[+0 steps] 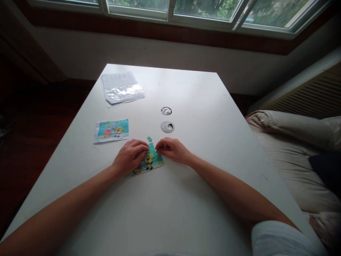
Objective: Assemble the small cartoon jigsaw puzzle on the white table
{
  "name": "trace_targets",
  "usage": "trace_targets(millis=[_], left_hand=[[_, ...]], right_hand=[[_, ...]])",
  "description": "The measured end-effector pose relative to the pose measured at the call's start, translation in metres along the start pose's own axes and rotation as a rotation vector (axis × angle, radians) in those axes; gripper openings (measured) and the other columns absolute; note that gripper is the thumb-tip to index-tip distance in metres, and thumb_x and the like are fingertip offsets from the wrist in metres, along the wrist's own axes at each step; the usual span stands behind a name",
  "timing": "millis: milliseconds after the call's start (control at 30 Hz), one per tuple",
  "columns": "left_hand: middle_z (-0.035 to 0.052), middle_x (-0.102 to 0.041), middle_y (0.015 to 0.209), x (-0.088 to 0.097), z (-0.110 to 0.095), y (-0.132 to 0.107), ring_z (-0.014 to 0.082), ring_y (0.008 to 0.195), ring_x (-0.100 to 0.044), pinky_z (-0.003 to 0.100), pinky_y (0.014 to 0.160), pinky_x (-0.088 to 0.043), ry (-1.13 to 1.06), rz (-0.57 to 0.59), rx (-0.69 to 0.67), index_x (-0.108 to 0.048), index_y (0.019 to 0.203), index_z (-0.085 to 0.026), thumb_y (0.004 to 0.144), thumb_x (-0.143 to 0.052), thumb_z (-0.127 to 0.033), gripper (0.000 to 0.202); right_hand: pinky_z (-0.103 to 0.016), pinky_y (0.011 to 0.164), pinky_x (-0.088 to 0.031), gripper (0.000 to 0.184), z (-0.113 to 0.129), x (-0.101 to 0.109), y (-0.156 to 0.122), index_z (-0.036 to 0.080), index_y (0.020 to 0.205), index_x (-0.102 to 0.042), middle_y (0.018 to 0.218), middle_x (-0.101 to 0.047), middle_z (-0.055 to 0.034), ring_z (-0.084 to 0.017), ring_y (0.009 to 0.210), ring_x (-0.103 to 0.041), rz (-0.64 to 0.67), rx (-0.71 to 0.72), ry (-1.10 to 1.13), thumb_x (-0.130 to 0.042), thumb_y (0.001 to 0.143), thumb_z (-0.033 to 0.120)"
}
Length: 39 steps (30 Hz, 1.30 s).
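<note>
A jigsaw puzzle (149, 160) with yellow cartoon figures on a blue-green ground lies on the white table, partly hidden under my left hand (130, 155). That hand rests on its left side, fingers stretched over the pieces and slightly bent. My right hand (173, 150) is at the puzzle's upper right edge, thumb and fingertips pinched together. Whatever sits between those fingertips is too small to make out. Just above the puzzle's top edge are loose blue-green puzzle pieces (149, 139).
Left of the puzzle lies a picture card (113, 130) of the same cartoon. Papers in a clear plastic sleeve (124, 89) lie farther back. A round metal cover (167, 127) and a round hole (166, 111) sit mid-table. A cushioned seat (277, 149) stands at right.
</note>
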<state>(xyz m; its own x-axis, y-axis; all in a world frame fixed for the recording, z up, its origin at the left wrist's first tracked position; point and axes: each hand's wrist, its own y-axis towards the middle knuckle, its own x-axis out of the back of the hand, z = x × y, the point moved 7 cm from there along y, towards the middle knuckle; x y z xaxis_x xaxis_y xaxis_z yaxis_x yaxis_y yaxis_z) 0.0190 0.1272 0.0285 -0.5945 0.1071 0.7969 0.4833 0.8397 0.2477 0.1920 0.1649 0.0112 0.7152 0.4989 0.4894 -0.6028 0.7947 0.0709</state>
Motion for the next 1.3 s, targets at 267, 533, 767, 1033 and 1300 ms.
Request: trace_targets(millis=[267, 533, 767, 1033, 1300], left_hand=[[0.0043, -0.071, 0.113, 0.000, -0.001, 0.000, 0.0217, 0.106, -0.062, 0.041, 0.099, -0.047, 0.003, -0.005, -0.005, -0.071, 0.102, -0.024, 0.099, -0.050, -0.025, 0.021], [0.0046, -0.070, 0.115, -0.001, 0.000, 0.000, 0.0222, 0.108, -0.061, 0.042, 0.100, -0.046, 0.003, 0.006, -0.002, -0.071, 0.102, -0.024, 0.099, -0.051, -0.025, 0.020], [0.0042, -0.070, 0.115, -0.002, 0.001, -0.001, 0.0219, 0.108, -0.061, 0.041, 0.099, -0.046, 0.008, 0.007, -0.008, -0.070, 0.103, -0.024, 0.099, -0.051, -0.025, 0.019], [0.0040, -0.071, 0.115, -0.002, 0.002, 0.000, 0.0214, 0.107, -0.061, 0.039, 0.100, -0.045, 0.000, 0.008, -0.011, -0.071, 0.103, -0.024, 0.098, -0.052, -0.024, 0.019], [0.0045, -0.070, 0.115, -0.002, 0.002, -0.001, 0.0213, 0.107, -0.061, 0.040, 0.100, -0.045, 0.003, 0.010, -0.015, -0.071, 0.103, -0.023, 0.099, -0.052, -0.025, 0.020]], right_hand=[[-0.026, 0.077, -0.043, 0.009, 0.011, -0.002, 0.001, 0.021, 0.087, -0.070, 0.079, -0.064, -0.0010, -0.016, 0.082, -0.055, -0.025, 0.075, -0.162, -0.067, 0.084, 0.013], [-0.024, 0.068, -0.040, 0.002, 0.005, -0.001, -0.002, 0.020, 0.087, -0.067, 0.079, -0.062, 0.0010, -0.012, 0.070, -0.054, -0.039, -0.036, -0.145, -0.068, 0.085, 0.019], [-0.025, 0.070, -0.037, 0.006, 0.009, -0.003, -0.003, 0.020, 0.082, -0.063, 0.074, -0.060, 0.0012, -0.013, 0.074, -0.052, -0.068, -0.024, -0.234, -0.068, 0.085, 0.016], [-0.027, 0.074, -0.036, 0.010, 0.013, -0.003, -0.001, 0.019, 0.080, -0.063, 0.074, -0.063, 0.0002, -0.015, 0.077, -0.050, -0.040, 0.059, -0.335, -0.070, 0.086, 0.018], [-0.024, 0.068, -0.036, 0.007, -0.004, 0.014, 0.003, 0.019, 0.088, -0.070, 0.074, -0.061, 0.0006, -0.012, 0.070, -0.052, -0.066, 0.033, -0.260, -0.064, 0.090, 0.021]])
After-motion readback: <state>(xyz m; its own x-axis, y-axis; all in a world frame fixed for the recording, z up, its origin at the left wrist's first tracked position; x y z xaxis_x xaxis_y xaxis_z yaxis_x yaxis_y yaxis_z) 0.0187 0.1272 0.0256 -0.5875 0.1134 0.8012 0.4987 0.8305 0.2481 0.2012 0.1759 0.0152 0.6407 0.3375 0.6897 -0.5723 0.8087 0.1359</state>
